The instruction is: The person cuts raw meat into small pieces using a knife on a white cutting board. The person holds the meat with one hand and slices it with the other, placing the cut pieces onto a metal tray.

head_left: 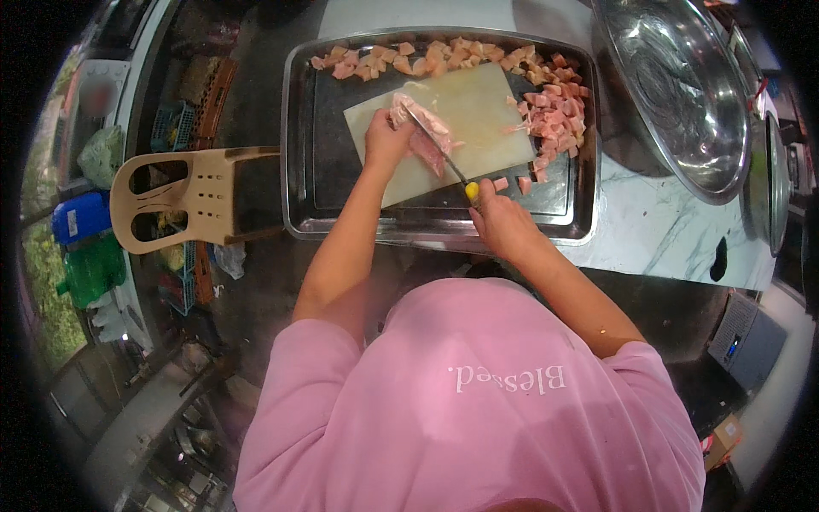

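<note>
Meat (424, 148) on cutting board (490, 124) in metal tray (328, 154), upper middle of the frame; clasped at its left by left hand (387, 138), crossed by knife (455, 170) clamped in right hand (505, 220); pink cubes (559, 118) along the tray's top and right edges.

One left hand (388, 141) and one right hand (505, 222) counted. One knife (454, 170), one cutting board (490, 111), one metal tray (384, 229) recorded. One large meat piece (426, 152) seen; small meat chunks (559, 119) tallied in dozens, exact number not made out. One tan chair (205, 194), one blue container (81, 218) noted.
</note>
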`<state>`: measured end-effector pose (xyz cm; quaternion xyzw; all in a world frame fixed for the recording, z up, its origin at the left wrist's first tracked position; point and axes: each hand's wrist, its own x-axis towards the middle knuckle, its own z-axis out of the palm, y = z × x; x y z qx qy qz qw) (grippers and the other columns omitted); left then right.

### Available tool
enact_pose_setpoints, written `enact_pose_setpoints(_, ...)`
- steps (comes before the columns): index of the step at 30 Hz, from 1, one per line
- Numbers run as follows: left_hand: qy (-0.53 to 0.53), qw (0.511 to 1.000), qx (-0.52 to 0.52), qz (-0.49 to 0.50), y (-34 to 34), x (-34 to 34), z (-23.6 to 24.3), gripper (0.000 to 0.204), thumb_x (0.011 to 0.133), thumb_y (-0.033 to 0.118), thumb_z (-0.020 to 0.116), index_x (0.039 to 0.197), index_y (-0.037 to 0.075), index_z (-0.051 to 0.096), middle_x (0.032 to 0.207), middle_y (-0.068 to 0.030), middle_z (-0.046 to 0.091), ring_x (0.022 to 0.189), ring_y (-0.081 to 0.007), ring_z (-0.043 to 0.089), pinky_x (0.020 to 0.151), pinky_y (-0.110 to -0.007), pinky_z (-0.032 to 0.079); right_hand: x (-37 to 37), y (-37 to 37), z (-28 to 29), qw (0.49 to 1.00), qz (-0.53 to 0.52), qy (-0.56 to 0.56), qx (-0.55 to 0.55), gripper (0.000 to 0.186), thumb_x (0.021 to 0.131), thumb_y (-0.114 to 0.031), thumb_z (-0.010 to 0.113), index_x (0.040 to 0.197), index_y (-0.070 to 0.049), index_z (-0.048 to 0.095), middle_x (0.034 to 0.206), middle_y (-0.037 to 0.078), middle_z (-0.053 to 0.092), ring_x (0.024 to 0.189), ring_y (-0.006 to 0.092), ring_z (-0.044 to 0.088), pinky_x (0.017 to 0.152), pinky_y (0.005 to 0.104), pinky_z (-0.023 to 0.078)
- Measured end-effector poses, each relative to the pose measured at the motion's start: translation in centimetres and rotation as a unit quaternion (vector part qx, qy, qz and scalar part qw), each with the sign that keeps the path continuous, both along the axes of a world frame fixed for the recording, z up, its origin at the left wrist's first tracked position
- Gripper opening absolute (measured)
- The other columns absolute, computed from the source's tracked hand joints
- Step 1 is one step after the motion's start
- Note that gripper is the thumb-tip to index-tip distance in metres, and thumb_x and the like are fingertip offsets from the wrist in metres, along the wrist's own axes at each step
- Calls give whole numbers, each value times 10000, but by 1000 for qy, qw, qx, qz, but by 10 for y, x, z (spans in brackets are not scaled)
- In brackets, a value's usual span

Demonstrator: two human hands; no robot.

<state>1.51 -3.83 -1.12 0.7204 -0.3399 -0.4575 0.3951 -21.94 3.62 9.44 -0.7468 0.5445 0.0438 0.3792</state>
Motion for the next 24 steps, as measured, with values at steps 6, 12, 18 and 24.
enact_pose_setpoints(6, -25, 999, -41, -7, -3, -8, -6, 298, 771, 151, 696, 989, -15, 577, 838, -108, 642, 673, -175, 637, 506, -288, 523, 48, -50, -42, 997, 8, -28, -75, 354, 898, -136, 548, 1183, 1, 390, 881, 288, 650, 847, 454, 647, 725, 535, 511)
enact_pose_setpoints(12, -100, 994, -40, 15, 0, -7, -7, 267, 782, 154, 694, 973, -17, 616, 880, -120, 664, 705, -191, 639, 584, -319, 520, 37, -35, -26, 1000, 3, -15, -11, 387, 892, -146, 559, 1205, 0, 384, 911, 296, 650, 836, 449, 652, 723, 541, 508)
enact_pose_setpoints(18, -108, 992, -65, 9, 9, -20, -10, 288, 745, 173, 709, 943, -19, 626, 836, -140, 672, 746, -248, 653, 663, -354, 505, 7, -8, -39, 1000, -11, -10, -1, 363, 914, -210, 589, 1132, 5, 395, 874, 280, 642, 805, 497, 611, 696, 552, 478)
enact_pose_setpoints(24, 170, 978, -109, 48, 29, -14, 16, 217, 812, 83, 659, 1016, 23, 617, 841, -38, 636, 729, -156, 622, 647, -325, 513, 13, -57, -61, 992, -26, -119, -15, 378, 922, -255, 596, 1144, -2, 425, 864, 269, 638, 736, 449, 627, 667, 505, 494)
